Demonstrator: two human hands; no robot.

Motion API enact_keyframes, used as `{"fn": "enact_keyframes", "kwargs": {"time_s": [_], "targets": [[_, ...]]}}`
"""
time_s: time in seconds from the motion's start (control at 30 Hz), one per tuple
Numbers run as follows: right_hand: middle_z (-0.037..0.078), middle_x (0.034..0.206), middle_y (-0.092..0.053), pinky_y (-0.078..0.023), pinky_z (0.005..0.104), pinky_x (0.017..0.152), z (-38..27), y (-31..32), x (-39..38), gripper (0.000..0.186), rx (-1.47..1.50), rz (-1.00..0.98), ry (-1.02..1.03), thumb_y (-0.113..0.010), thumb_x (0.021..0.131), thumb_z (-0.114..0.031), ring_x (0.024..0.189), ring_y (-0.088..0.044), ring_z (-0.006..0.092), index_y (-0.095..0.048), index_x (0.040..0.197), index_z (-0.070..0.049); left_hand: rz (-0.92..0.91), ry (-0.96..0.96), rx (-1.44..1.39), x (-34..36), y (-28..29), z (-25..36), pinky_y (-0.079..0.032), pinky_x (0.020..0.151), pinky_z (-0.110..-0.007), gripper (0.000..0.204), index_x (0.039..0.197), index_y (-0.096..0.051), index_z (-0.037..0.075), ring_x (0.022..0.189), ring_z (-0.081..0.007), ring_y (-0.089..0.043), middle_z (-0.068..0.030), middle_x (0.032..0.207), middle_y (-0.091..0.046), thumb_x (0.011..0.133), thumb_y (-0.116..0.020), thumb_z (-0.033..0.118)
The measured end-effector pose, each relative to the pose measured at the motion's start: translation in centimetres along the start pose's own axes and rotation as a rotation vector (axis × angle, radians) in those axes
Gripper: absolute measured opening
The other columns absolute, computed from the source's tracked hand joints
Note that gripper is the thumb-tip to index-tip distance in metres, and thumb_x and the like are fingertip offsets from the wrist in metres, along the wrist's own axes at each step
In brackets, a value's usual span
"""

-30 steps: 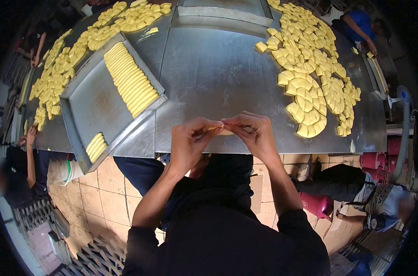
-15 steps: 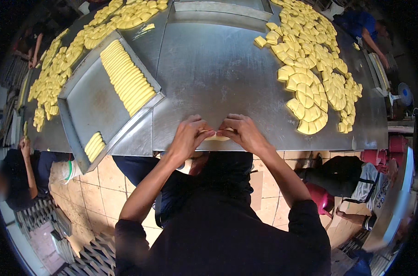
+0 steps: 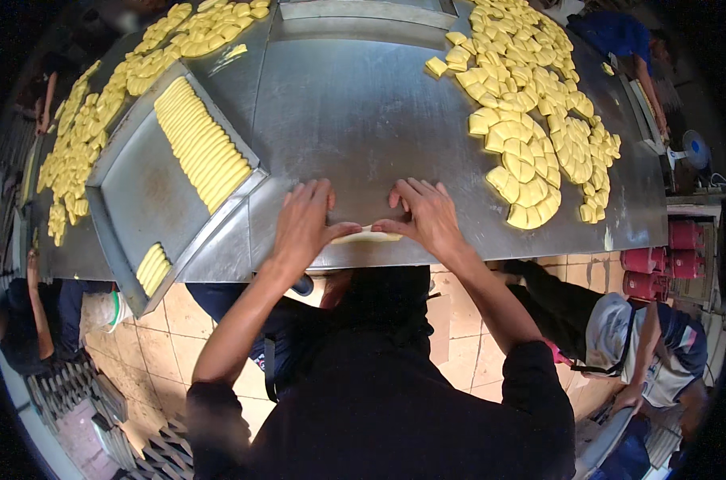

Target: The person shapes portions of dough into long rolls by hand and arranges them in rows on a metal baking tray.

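Note:
A small, pale yellow strip of dough [image 3: 368, 235] lies on the metal table near its front edge. My left hand [image 3: 301, 220] is at its left end and my right hand [image 3: 428, 214] at its right end. Both thumbs rest on the dough, while the other fingers are lifted away from it, apart and slightly bent. To the left a metal tray [image 3: 131, 188] holds a long row of rolled dough sticks [image 3: 201, 144] along its far right side. A shorter group of dough sticks [image 3: 153, 270] sits in the tray's near corner.
Cut yellow dough pieces [image 3: 523, 152] cover the table's right side, and more dough pieces [image 3: 135, 76] lie at the far left. Another metal tray [image 3: 367, 10] stands at the back. People are around the table; one person [image 3: 651, 340] bends at the right beside red cylinders [image 3: 647, 272].
My fingers have opened from a pinch and spread apart, leaving the thumbs on the dough. The view has shifted slightly. At the right, a person has come further into view.

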State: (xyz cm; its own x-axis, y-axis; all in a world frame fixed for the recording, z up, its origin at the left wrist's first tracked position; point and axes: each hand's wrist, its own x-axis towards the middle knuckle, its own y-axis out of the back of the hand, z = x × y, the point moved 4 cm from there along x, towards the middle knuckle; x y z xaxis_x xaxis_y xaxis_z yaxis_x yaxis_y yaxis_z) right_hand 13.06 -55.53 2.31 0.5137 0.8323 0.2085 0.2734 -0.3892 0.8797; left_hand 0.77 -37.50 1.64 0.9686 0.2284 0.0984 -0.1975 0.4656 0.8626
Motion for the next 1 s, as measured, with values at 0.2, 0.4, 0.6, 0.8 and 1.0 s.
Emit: {"fn": "enact_keyframes", "kwargs": {"time_s": [0.2, 0.4, 0.6, 0.8, 1.0], "targets": [[0.005, 0.073, -0.064, -0.047, 0.0398, 0.068, 1.5, -1.5, -1.8, 0.032, 0.217, -0.027, 0.068, -0.085, 0.082, -0.032, 0.07, -0.062, 0.0239, -0.066, 0.081, -0.007, 0.035, 0.02, -0.354, -2.3, -1.5, -1.7, -0.048, 0.064, -0.037, 0.04, 0.103, -0.06, 0.001, 0.073, -0.0259, -0.065, -0.0096, 0.081, -0.065, 0.082, -0.087, 0.021], [0.006, 0.072, -0.064, -0.051, 0.0388, 0.072, 1.0, -0.3, -2.8, 0.017, 0.459, -0.044, 0.014, -0.084, 0.085, -0.023, 0.071, -0.064, 0.0252, -0.077, 0.09, -0.007, -0.09, 0.201, -0.606, -1.6, 0.1, -1.0, -0.046, 0.062, -0.036, 0.034, 0.102, -0.064, 0.005, 0.067, -0.018, -0.06, -0.0082, 0.078, -0.067, 0.082, -0.088, 0.019], [0.005, 0.075, -0.063, -0.042, 0.0386, 0.069, -0.6, -0.2, -1.3, 0.032, 0.036, 0.046, -0.024, -0.085, 0.083, -0.032, 0.07, -0.062, 0.0227, -0.066, 0.076, -0.007, 0.128, -0.056, -0.057, -0.8, -0.2, -0.1, -0.043, 0.073, -0.044, 0.044, 0.099, -0.062, 0.005, 0.074, -0.0284, -0.055, -0.0069, 0.071, -0.061, 0.075, -0.09, 0.029], [0.005, 0.078, -0.065, -0.046, 0.0425, 0.072, 1.3, -1.2, -2.6, 0.037, 0.167, -0.039, -0.06, -0.083, 0.084, -0.04, 0.066, -0.062, 0.0242, -0.067, 0.08, -0.008, 0.129, -0.136, -0.307, -1.9, -1.4, -1.2, -0.047, 0.061, -0.041, 0.038, 0.102, -0.062, 0.003, 0.064, -0.0205, -0.059, -0.0061, 0.068, -0.058, 0.081, -0.089, 0.019], [0.009, 0.074, -0.061, -0.048, 0.0392, 0.063, -0.1, -1.1, -2.9, 0.022, 0.577, -0.032, -0.138, -0.082, 0.087, -0.019, 0.065, -0.06, 0.0274, -0.071, 0.086, -0.001, -0.04, 0.107, -0.588, -1.1, -0.4, 0.6, -0.051, 0.062, -0.04, 0.039, 0.104, -0.062, 0.003, 0.07, -0.0296, -0.064, -0.0098, 0.065, -0.06, 0.08, -0.088, 0.02]]}}
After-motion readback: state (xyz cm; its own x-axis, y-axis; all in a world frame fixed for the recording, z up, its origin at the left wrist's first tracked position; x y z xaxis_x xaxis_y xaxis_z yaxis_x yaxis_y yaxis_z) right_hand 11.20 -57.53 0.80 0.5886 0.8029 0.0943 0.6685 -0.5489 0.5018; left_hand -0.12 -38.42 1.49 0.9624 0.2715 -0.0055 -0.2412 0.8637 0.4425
